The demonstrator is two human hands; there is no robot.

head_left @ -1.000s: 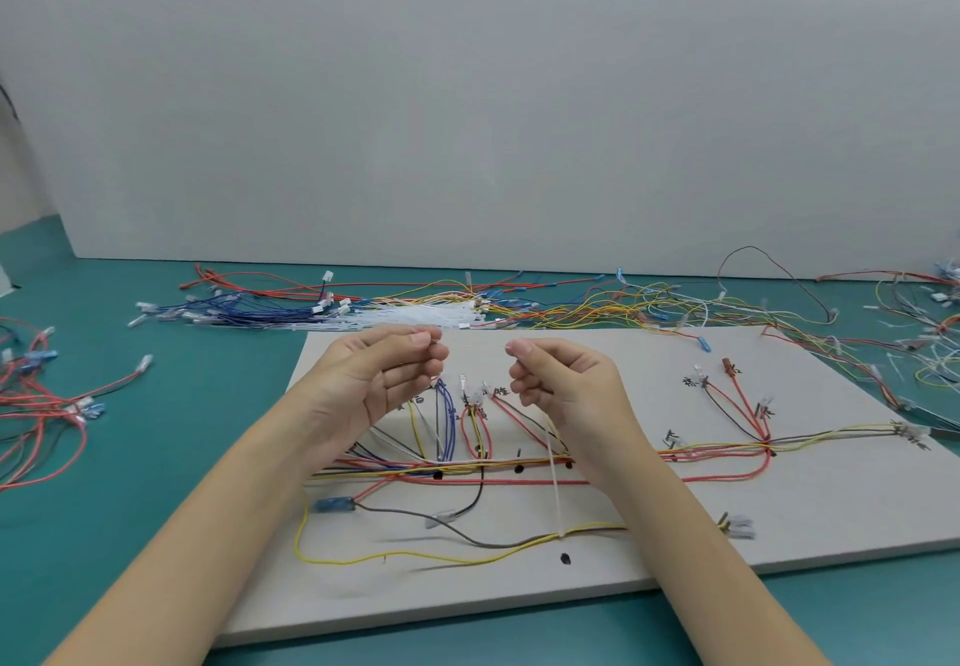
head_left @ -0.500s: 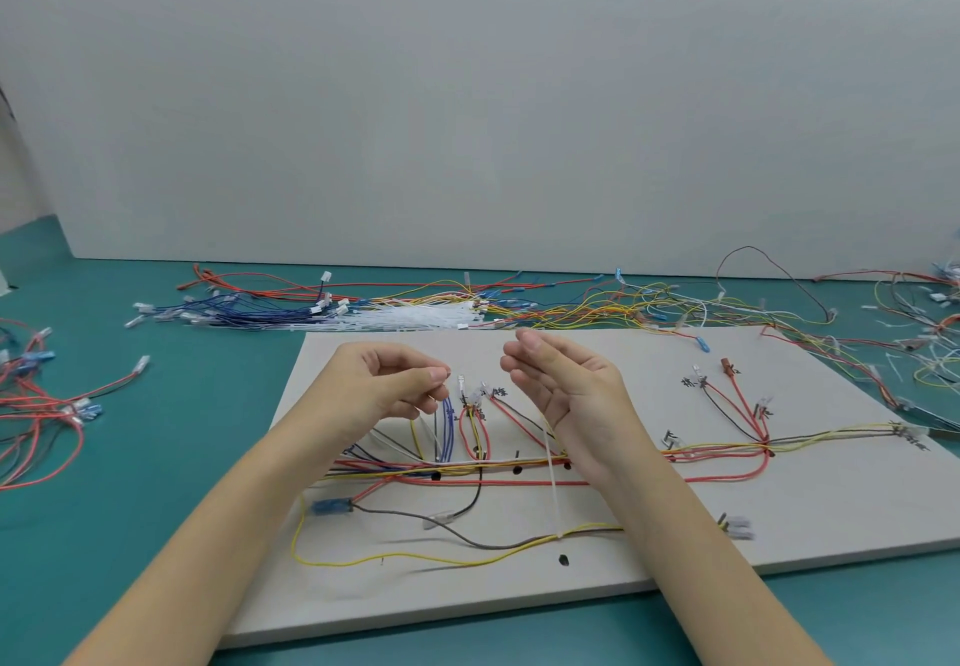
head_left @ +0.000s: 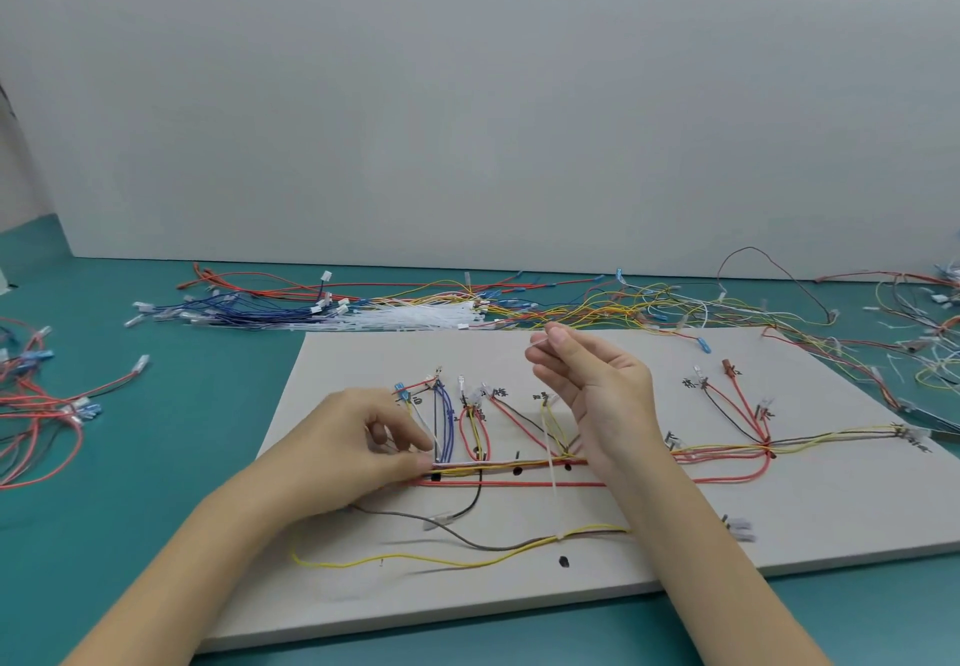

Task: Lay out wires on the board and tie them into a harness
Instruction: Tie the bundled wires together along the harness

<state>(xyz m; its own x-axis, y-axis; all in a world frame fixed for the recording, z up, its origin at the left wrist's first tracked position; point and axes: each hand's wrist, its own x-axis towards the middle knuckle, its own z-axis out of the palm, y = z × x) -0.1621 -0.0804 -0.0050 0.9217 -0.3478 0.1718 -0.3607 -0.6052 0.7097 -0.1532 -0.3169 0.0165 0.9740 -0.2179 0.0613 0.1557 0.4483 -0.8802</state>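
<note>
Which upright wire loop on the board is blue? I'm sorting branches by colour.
The blue loop, just beside the left hand's fingertips; the neighbouring loop is red and yellow.

One head-worn view looks forward and down, close over the board (head_left: pixel 675 551) on the bench (head_left: pixel 156 457), facing the far wall (head_left: pixel 467 94).

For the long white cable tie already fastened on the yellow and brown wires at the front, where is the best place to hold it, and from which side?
Probably its free tail, pinched from above: it lies across the board, away from the head.
</note>
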